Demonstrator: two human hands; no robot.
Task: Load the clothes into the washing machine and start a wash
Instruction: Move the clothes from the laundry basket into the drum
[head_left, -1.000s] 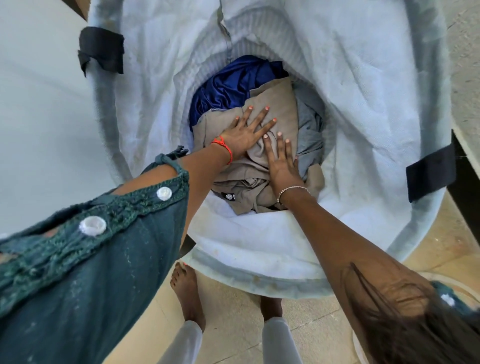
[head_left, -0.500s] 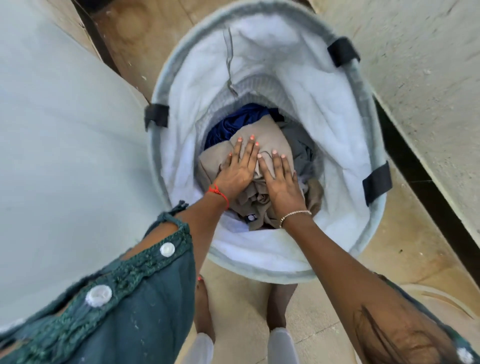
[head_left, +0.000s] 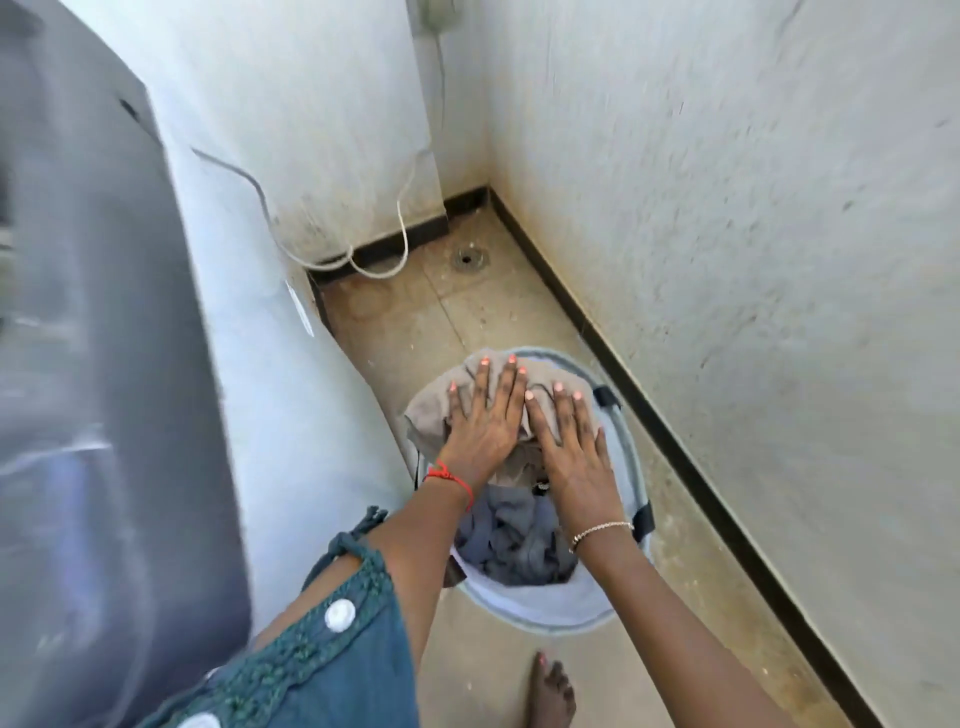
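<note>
A beige garment is bunched under both my hands, level with the far rim of the white laundry basket on the floor. My left hand and my right hand lie side by side on top of it, fingers spread over the cloth and gripping it. Grey clothes hang below the beige one, inside the basket. The washing machine stands at the left, its white side next to the basket and its grey top blurred.
A white wall with a dark skirting runs along the right. A floor drain and loose white cables lie in the far corner. My bare foot stands on the tiled floor just before the basket.
The view has pulled up and back from the basket. Both hands, which pressed on the clothes deep inside, now have the beige bundle raised to the basket's rim.
</note>
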